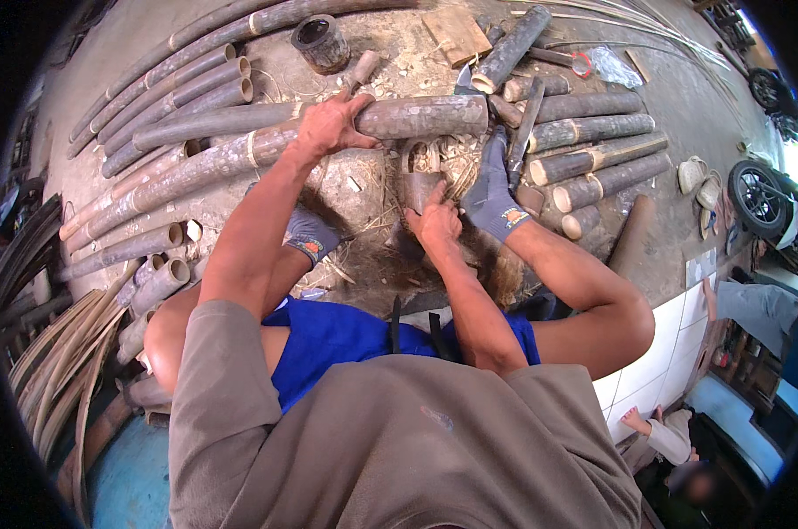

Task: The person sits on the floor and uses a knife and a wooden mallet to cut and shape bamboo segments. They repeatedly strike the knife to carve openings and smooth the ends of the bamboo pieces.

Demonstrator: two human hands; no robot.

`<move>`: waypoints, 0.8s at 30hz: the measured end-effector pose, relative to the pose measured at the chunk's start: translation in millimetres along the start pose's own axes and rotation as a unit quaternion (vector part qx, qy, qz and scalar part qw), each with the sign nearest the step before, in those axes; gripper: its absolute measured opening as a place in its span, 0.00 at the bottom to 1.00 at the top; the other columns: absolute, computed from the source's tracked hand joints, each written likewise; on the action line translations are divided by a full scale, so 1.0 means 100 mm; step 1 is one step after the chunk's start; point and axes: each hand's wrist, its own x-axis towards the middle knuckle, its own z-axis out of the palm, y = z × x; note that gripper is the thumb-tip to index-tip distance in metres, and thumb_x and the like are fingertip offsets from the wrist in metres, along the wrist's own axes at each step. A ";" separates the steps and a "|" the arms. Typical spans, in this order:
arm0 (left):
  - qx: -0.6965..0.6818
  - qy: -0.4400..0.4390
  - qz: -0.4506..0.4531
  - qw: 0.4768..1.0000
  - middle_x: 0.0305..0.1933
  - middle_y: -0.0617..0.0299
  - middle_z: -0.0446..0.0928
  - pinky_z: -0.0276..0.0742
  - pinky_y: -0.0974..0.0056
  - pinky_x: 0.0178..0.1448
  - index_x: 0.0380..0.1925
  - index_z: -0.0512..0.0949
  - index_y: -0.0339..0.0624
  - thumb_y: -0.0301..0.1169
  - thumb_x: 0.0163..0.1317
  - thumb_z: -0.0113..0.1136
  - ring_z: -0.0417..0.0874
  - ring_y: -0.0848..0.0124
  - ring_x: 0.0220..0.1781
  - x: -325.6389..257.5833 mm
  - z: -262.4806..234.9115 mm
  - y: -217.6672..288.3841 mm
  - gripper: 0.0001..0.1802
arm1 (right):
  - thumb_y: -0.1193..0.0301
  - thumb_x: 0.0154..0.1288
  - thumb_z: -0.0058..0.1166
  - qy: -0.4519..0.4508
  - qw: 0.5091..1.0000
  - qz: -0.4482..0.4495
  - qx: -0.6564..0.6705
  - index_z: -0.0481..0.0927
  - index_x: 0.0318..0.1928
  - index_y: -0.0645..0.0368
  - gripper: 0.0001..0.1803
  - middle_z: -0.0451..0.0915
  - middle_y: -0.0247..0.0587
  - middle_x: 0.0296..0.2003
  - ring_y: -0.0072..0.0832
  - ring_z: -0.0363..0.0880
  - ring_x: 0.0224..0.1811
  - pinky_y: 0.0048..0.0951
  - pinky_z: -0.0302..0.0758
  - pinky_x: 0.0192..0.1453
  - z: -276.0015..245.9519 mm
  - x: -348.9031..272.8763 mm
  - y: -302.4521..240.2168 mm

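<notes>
Dull grey-brown bamboo poles point(196, 163) banded with pale rings at the nodes. Blue shorts point(328, 339), grey-brown shirt point(399, 441). Grey socks point(491, 189) with a small orange patch. White tiles point(663, 353) at lower right.

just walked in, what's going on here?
A person sits on the ground among cut bamboo. Their left hand presses on a thick bamboo pole lying crosswise. Their right hand grips a short bamboo piece below it. More bamboo sections lie at right. The feet wear grey socks.
</notes>
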 end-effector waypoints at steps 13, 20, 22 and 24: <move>-0.074 -0.171 -0.050 0.981 0.62 0.41 0.81 0.76 0.46 0.69 0.70 0.74 0.44 0.67 0.42 0.78 0.81 0.43 0.65 -0.25 0.28 -0.26 0.58 | 0.47 0.55 0.75 -0.111 0.993 0.014 0.035 0.51 0.76 0.74 0.64 0.73 0.73 0.64 0.65 0.76 0.64 0.59 0.73 0.68 0.08 -0.54 0.31; 0.006 -0.119 -0.034 0.992 0.54 0.46 0.82 0.78 0.41 0.61 0.60 0.75 0.52 0.63 0.44 0.78 0.82 0.47 0.62 -0.34 0.42 0.12 0.47 | 0.48 0.56 0.75 -0.117 0.992 -0.018 0.040 0.51 0.76 0.74 0.63 0.73 0.72 0.62 0.63 0.76 0.64 0.56 0.75 0.65 0.04 -0.58 0.26; 0.010 -0.091 -0.027 0.995 0.54 0.47 0.82 0.77 0.42 0.62 0.60 0.75 0.53 0.63 0.43 0.78 0.82 0.47 0.62 -0.34 0.44 0.13 0.46 | 0.48 0.57 0.74 -0.085 0.995 -0.017 0.043 0.51 0.76 0.74 0.62 0.74 0.72 0.62 0.64 0.77 0.63 0.56 0.75 0.66 0.13 -0.56 0.27; 0.018 -0.080 -0.027 0.996 0.54 0.48 0.82 0.76 0.42 0.63 0.61 0.75 0.53 0.63 0.43 0.78 0.82 0.48 0.62 -0.38 0.46 0.13 0.47 | 0.47 0.57 0.73 -0.078 0.996 -0.011 0.051 0.52 0.76 0.74 0.62 0.74 0.72 0.62 0.63 0.77 0.63 0.55 0.75 0.66 0.12 -0.58 0.21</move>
